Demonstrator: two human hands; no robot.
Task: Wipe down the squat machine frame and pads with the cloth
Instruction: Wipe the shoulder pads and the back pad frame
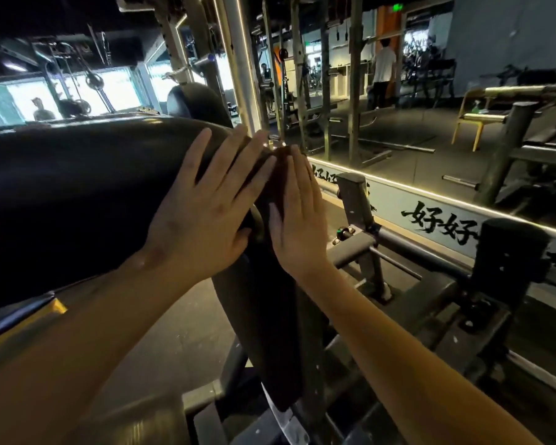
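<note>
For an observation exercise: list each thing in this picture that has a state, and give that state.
left hand: open, fingers straight, flat on the pad
right hand: open, flat against the cloth
cloth: bunched, pressed between both hands
pad: touched by left hand

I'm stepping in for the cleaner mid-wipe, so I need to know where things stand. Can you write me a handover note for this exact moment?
Left hand: open, fingers spread flat on the end of the big rounded pad.
Right hand: open, flat, pressing the dark cloth against that pad's end.
Cloth: pinned between the two hands, mostly covered.
Done: nothing shows which surfaces have been wiped.
Left, probably: the rest of the rounded pad, the upright pad below it, and the frame tubes to the right.
</note>
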